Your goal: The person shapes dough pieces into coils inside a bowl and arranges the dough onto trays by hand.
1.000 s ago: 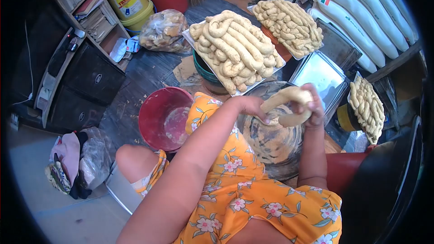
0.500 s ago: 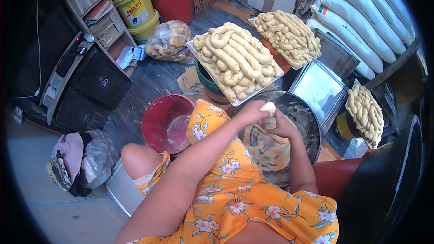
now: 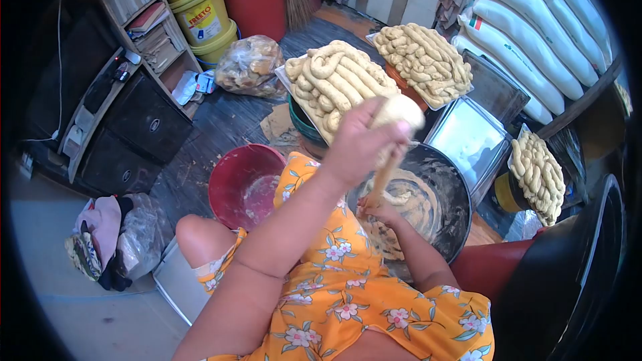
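Note:
My left hand [image 3: 364,140] is raised, its fingers closed around a rounded lump of pale dough [image 3: 400,115]. A narrow tan strand [image 3: 386,175], which looks like stretched dough, runs down from it toward my right hand [image 3: 378,210]. Lower down, over the black basin [image 3: 461,217], my right hand is closed on the strand's bottom end. Smears and a curl of dough show on the basin floor. Close behind my left hand, a tray [image 3: 282,75] on a green bucket [image 3: 300,120] carries piled dough ropes [image 3: 340,80].
A second dough tray [image 3: 424,63] stands farther back, with another [image 3: 538,177] at right. Metal trays [image 3: 468,137] lean beyond the basin. A red tub [image 3: 231,184] sits left of my lap, and a big black container [image 3: 568,281] is at right. White sacks [image 3: 521,33] are stacked behind.
My left hand has risen toward the camera with the dough lump. My right hand has moved lower and left, and the dough between them is now drawn into a long strand.

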Demonstrator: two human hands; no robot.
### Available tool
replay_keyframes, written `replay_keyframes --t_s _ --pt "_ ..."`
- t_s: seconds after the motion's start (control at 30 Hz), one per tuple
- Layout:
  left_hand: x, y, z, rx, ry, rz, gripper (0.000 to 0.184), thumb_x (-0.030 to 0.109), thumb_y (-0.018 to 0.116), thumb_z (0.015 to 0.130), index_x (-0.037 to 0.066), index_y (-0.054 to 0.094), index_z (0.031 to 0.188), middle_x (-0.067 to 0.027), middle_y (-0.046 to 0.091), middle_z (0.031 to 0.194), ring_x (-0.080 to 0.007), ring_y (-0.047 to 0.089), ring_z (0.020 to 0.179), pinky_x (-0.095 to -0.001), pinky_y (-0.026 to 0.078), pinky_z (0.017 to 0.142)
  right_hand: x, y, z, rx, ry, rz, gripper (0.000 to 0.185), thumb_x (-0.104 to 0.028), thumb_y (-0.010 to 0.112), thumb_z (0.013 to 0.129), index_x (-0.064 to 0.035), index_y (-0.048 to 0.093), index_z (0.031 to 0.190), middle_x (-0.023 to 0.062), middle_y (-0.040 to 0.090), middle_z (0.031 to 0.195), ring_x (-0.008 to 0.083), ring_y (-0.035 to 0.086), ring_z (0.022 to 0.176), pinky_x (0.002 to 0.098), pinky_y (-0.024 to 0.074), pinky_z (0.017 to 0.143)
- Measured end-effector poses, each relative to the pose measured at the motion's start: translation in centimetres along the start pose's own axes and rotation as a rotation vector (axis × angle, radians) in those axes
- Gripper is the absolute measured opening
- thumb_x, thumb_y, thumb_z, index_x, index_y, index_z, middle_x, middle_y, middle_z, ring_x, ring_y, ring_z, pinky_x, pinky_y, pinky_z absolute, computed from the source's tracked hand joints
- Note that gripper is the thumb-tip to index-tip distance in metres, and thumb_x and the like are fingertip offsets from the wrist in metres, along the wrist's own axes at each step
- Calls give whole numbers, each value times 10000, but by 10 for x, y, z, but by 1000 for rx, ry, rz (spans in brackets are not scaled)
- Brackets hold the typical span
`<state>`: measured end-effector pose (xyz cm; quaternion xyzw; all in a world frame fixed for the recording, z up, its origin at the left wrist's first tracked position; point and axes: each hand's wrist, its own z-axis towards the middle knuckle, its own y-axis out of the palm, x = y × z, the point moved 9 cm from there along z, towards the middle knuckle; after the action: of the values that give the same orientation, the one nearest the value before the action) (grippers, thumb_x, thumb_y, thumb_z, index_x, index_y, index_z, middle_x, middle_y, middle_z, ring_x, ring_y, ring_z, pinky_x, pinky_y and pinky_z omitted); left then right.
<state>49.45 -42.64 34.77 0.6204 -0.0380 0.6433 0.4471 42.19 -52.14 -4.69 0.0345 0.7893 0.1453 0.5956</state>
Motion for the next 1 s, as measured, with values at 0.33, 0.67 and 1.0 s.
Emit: replay_keyframes --t_s 0.33,0.67,1.0 --pt "97 -217 -36 709 447 -49 247 194 572 876 4 540 1031 -79 590 804 -131 578 628 -259 512 556 -221 -48 45 103 -284 -1174 490 -133 719 627 -46 582 1090 143 644 968 254 625 827 357 490 745" --pt "63 -177 41 611 317 208 269 206 578 879 41 514 1081 -76 575 880 -118 559 671 -243 481 553 -402 -46 231 710 -452 -1323 406 -180 616 728 -151 579 1131 135 481 1244 312 462 1161 459 377 944" --pt "-120 -192 110 214 -307 289 571 291 609 856 11 427 1319 -82 547 1181 -189 531 1042 -311 395 910 -315 24 193 -165 -167 -904 748 -81 691 632 -80 411 1326 148 532 1198 245 529 1076 318 412 936"
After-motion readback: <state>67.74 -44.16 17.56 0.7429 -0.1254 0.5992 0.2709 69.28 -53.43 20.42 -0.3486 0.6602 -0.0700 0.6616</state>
